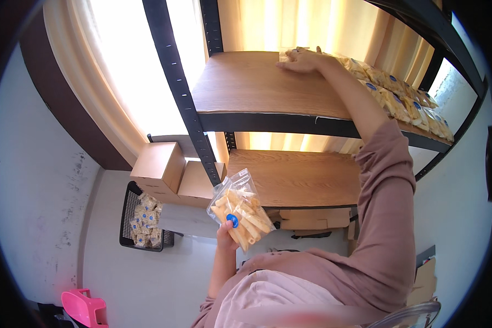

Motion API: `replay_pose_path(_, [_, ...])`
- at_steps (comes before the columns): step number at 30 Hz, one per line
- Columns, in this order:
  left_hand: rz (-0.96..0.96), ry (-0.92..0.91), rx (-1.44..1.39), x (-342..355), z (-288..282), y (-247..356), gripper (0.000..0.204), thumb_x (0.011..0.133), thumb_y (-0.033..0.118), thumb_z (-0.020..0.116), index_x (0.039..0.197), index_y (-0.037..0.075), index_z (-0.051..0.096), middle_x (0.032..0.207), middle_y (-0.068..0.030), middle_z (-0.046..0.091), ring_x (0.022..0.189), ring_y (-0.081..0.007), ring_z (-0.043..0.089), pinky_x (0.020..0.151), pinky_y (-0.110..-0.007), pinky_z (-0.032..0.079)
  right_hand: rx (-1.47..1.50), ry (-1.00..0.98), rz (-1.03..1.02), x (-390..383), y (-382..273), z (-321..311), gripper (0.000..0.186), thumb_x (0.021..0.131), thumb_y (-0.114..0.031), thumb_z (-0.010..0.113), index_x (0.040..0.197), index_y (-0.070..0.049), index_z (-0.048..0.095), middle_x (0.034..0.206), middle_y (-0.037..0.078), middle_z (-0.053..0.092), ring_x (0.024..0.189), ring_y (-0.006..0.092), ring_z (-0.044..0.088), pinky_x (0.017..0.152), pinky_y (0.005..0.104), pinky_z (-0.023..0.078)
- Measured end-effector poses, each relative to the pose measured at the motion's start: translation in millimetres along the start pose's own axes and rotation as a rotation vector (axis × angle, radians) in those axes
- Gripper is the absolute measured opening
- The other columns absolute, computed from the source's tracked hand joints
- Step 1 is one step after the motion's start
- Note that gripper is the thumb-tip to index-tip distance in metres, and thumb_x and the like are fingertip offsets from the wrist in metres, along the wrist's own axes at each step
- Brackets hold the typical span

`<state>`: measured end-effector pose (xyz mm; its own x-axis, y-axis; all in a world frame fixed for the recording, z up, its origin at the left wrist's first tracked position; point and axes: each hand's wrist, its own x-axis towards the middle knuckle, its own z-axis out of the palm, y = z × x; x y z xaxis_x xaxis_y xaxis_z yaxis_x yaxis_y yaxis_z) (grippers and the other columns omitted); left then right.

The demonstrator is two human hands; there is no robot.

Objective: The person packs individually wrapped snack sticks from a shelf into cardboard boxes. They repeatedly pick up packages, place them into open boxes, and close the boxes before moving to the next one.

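In my left hand (226,236) is a clear zip bag of pale snack sticks (245,210) with a round blue label, held upright in front of the shelving. My fingers grip its lower left side. My right arm stretches over the upper wooden shelf (246,82), where my right hand (303,61) is closed on another clear snack bag (283,56) at the back edge. My hand covers most of that bag. To the right of it, rows of similar snack bags (391,101) with blue labels lie along the shelf.
A black shelf post (179,82) stands left of the boards. Below is a lower wooden shelf (295,175). Cardboard boxes (157,164) sit at the left, near a black basket (127,218) of small packets. A pink plastic stool (85,307) stands on the floor.
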<state>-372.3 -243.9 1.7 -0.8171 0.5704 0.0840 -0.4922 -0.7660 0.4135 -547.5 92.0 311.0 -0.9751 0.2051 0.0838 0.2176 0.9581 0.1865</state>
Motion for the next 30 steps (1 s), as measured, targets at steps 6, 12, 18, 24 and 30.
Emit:
replay_pose_path(6, [0.049, -0.129, -0.036, 5.1, 32.9, 9.4, 0.102, 0.063, 0.051, 0.074, 0.141, 0.012, 0.022, 0.143, -0.0193, 0.024, 0.130, -0.0383, 0.029, 0.101, -0.056, 0.034, 0.317, 0.167, -0.520, -98.2, -42.5, -9.6, 0.075, 0.072, -0.066, 0.057, 0.130, -0.018, 0.047, 0.136, 0.017, 0.036, 0.125, 0.0330, 0.039, 0.103, 0.0476, 0.033])
replay_pose_path(12, [0.039, -0.320, -0.092, 11.7, 53.6, 6.2, 0.112, 0.055, 0.062, 0.076, 0.143, 0.019, 0.021, 0.148, -0.0201, 0.009, 0.134, -0.0395, 0.020, 0.104, -0.058, 0.029, 0.044, 0.683, -0.848, -193.3, -61.4, 22.7, 0.044, 0.076, -0.023, 0.066, 0.118, -0.015, 0.055, 0.129, 0.012, 0.046, 0.118, 0.0270, 0.047, 0.090, 0.0333, 0.049])
replay_pose_path(18, [0.211, -0.203, 0.237, 5.4, 34.6, -8.5, 0.112, 0.060, 0.074, 0.062, 0.142, 0.010, 0.018, 0.143, -0.0144, 0.028, 0.130, -0.0324, 0.033, 0.107, -0.047, 0.031, 0.278, 0.343, -1.078, -247.1, -94.7, 94.3, 0.055, 0.076, -0.024, 0.065, 0.125, -0.007, 0.050, 0.124, 0.013, 0.051, 0.115, 0.0229, 0.051, 0.079, 0.0313, 0.054])
replay_pose_path(24, [0.313, -0.198, 0.046, 3.1, 10.8, -1.9, 0.097, 0.063, 0.062, 0.070, 0.139, 0.015, 0.030, 0.138, -0.0112, 0.036, 0.126, -0.0316, 0.037, 0.103, -0.054, 0.033, 0.493, 0.554, -0.807, -184.6, -60.3, 24.5, 0.038, 0.074, -0.036, 0.069, 0.102, -0.011, 0.060, 0.097, 0.008, 0.061, 0.078, 0.0215, 0.061, 0.062, 0.0331, 0.051])
replay_pose_path(30, [0.353, -0.028, 0.163, -5.5, 2.0, -7.6, 0.070, 0.078, 0.050, 0.063, 0.131, 0.012, 0.039, 0.129, -0.0121, 0.045, 0.120, -0.0353, 0.043, 0.097, -0.053, 0.040, -0.214, 0.499, 0.068, -53.2, 25.1, -4.3, 0.072, 0.084, -0.062, 0.043, 0.132, -0.008, 0.043, 0.133, 0.017, 0.045, 0.125, 0.0307, 0.041, 0.104, 0.0438, 0.030])
